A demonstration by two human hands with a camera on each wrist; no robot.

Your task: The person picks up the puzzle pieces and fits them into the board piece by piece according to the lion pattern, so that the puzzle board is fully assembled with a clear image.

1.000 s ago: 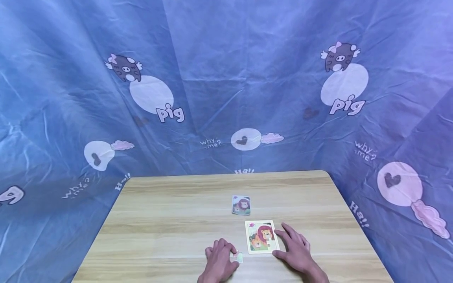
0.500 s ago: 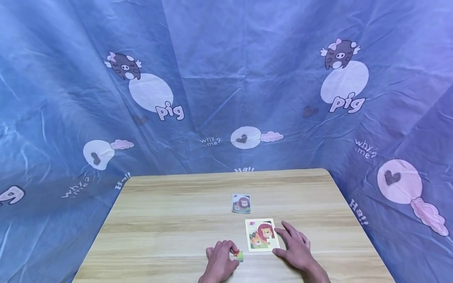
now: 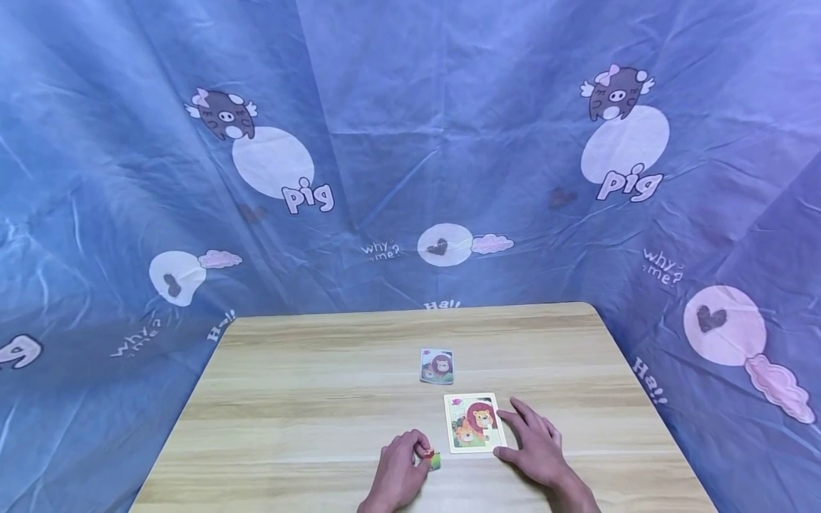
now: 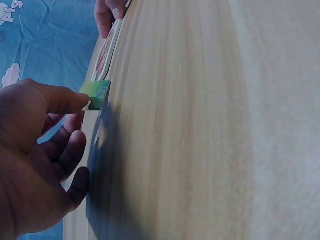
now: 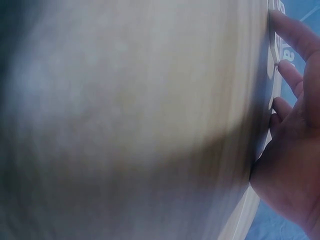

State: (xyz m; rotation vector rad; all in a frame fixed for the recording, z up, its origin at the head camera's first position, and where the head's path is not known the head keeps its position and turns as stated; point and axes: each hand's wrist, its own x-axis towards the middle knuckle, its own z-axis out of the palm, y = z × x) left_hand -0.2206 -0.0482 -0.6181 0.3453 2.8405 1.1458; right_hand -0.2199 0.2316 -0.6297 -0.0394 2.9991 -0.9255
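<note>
A small green and red jigsaw puzzle piece (image 3: 435, 462) is pinched between the thumb and a finger of my left hand (image 3: 399, 470). In the left wrist view its green side (image 4: 97, 93) faces the camera, close over the table, with the other fingers curled loosely below. Just to the right lies a framed lion puzzle (image 3: 467, 424) with a pale gap at its lower right. My right hand (image 3: 535, 445) rests beside it, thumb and forefinger spread and touching its right border. In the right wrist view that hand (image 5: 295, 110) sits low at the tabletop.
Behind the puzzle lies a small card (image 3: 437, 366) printed with the same lion picture. Everything rests on a wood-grain table (image 3: 288, 399) with rounded far corners. A blue patterned cloth (image 3: 385, 178) hangs around its back and sides.
The piece, paler a second ago, now shows red and green in my left hand's pinch. The left fingers have drawn closer together on it. My right hand keeps its place at the puzzle's border.
</note>
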